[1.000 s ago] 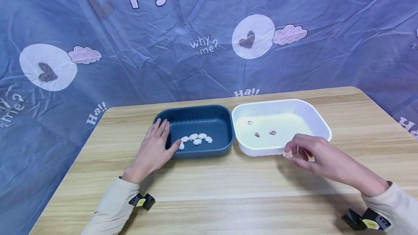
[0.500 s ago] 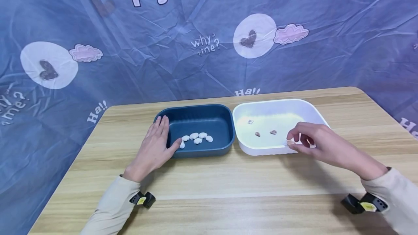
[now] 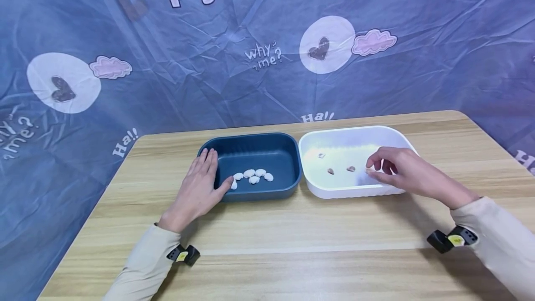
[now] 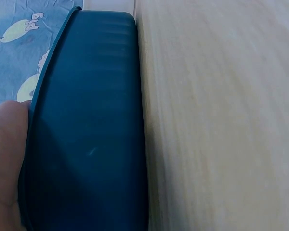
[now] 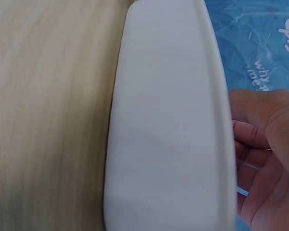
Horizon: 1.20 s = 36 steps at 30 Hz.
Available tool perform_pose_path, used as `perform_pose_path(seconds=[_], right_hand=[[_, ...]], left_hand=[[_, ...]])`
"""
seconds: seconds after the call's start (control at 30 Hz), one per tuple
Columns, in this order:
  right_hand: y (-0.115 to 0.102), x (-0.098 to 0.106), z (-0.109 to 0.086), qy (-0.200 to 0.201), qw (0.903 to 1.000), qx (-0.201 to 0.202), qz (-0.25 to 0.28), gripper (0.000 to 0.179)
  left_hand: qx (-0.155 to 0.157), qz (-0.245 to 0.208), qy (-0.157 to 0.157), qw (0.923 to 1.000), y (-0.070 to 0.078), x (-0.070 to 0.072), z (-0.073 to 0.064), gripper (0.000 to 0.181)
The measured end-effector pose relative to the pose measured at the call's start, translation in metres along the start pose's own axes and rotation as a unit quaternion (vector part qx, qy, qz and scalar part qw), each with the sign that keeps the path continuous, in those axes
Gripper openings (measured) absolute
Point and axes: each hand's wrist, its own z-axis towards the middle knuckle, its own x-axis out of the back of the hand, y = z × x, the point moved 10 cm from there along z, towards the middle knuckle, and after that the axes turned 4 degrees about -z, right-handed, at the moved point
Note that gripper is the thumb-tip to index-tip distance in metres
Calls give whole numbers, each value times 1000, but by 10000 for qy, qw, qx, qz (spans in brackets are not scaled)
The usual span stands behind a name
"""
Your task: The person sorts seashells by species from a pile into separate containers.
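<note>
My left hand (image 3: 193,194) rests with outstretched fingers over the left end of a dark blue tray (image 3: 263,195). Several white seashells (image 3: 253,180) lie on that tray's floor, one right by the thumb. Over the near right part of a white tray (image 3: 334,193), my right hand (image 3: 397,167) pinches a small pale seashell (image 3: 368,170) between thumb and index finger. Left of it, brownish shells (image 3: 350,169) and a paler shell (image 3: 321,155) lie in the white tray. In the right wrist view the tray wall (image 5: 168,120) hides the fingertips and the pinched shell.
Both trays stand side by side on a wooden table (image 3: 292,240), their short ends meeting. A blue printed cloth (image 3: 209,68) hangs behind the table's back edge. Black wrist cameras are strapped at both sleeves.
My right hand has moved from the white tray's front rim up and inward over the tray, carrying the pale seashell. The left hand stays on the blue tray.
</note>
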Motion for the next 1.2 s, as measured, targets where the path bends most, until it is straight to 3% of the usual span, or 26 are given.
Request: perform_pose_path(seconds=[0.37,0.77,1.2], right_hand=[[29,-17,7,-204,9989,-423,-89,19],[57,-40,13,-1306,9856,-1055,-207,11],[64,-49,10,-1568,9809,-1121,-270,12]], left_hand=[[17,-16,69,10000,0,0,-1,82],[39,-12,31,10000,0,0,-2,82],[23,-41,52,10000,1,0,-1,81]])
